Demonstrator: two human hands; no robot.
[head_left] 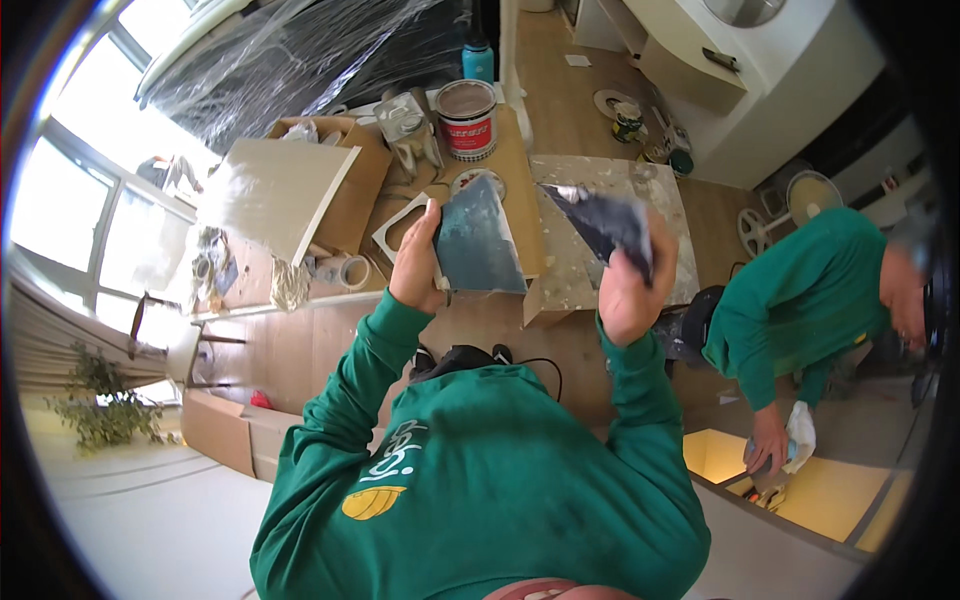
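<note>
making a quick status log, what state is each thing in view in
blue-grey sheet: streaked, held in the left hand
dark sheet: held in the right hand, blurred
red-labelled can: upright; cannot tell if lidded
blue bottle: upright
cardboard box: open
plastic sheeting: wrinkled
speckled tabletop: stained
white cloth: crumpled, at the co-worker's hand

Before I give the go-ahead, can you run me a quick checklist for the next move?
1. Left hand holding the blue-grey board: ok, at its left edge.
2. Right hand holding the dark flat piece: ok.
3. Board and dark piece apart: ok, a gap shows between them.
4. Board face clean: not ok, pale smears show.
5. Dark piece's face clean: cannot tell, blurred.
6. Red-labelled tin upright: ok.
</note>
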